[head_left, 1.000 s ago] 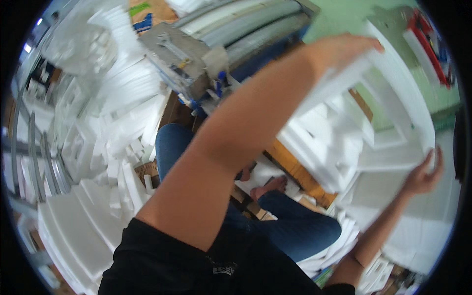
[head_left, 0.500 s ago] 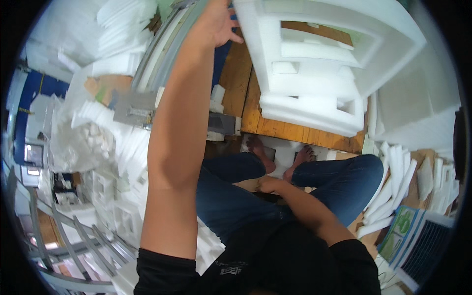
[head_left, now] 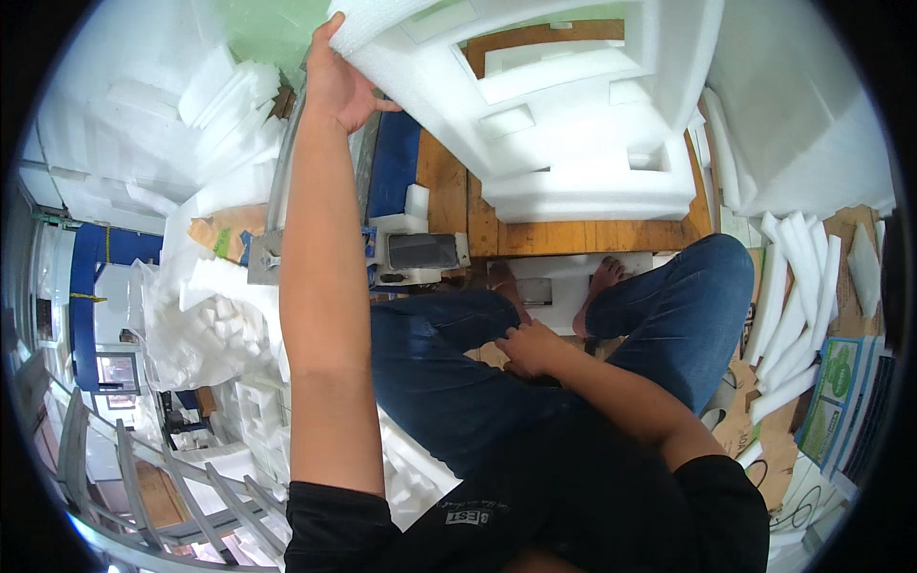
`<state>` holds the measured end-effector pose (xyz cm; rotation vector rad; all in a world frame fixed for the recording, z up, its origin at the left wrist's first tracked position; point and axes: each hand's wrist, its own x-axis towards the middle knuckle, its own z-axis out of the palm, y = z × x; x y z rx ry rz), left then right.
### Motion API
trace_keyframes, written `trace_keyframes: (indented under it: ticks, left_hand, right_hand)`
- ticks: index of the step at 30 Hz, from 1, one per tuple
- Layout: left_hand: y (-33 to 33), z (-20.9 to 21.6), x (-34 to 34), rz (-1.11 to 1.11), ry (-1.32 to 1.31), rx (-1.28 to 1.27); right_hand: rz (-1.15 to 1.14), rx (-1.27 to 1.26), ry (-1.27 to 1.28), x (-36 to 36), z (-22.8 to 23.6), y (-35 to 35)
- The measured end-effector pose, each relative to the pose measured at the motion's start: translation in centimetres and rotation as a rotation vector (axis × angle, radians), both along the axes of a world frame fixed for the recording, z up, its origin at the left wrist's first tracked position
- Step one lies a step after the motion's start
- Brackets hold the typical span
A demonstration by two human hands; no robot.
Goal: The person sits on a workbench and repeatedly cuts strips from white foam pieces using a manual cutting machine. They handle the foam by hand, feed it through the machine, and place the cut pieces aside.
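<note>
A large white foam frame [head_left: 564, 119] with rectangular openings is tilted over the wooden table in front of me. Its left edge is gripped by my left hand [head_left: 344, 88], with one finger along the outer face and the hand spread beneath the edge. A lower white foam block [head_left: 592, 202] lies on the wooden tabletop [head_left: 544, 237] under it. Down between my thighs, my right hand [head_left: 532, 349] rests against my left leg with curled fingers. Whether anything is in it, I cannot make out.
A grey device with a dark screen [head_left: 422, 251] sits at the table's left edge. White foam scraps [head_left: 224, 329] heap up on the left, near a metal railing [head_left: 143, 477]. Long foam strips [head_left: 793, 296] lean on the right beside a green and blue carton [head_left: 836, 401].
My left hand and the foam frame have shifted left in view, and more of the hand's palm shows. The view itself has turned somewhat. My right hand stays in my lap.
</note>
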<state>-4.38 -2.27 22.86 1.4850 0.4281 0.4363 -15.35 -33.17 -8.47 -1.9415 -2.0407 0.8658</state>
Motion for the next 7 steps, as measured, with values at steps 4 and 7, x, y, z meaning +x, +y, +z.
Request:
trace_keyframes:
  ticks: [4, 7]
  left_hand:
    - [-1.3, 0.2, 0.7, -0.001, -0.009, 0.002]
    - [-2.0, 0.0, 1.0, 0.015, -0.018, -0.006]
  right_hand:
    - [0.061, 0.01, -0.019, -1.0, -3.1, -0.6]
    - [0.094, 0.011, -0.086, -0.2, -3.2, -0.5]
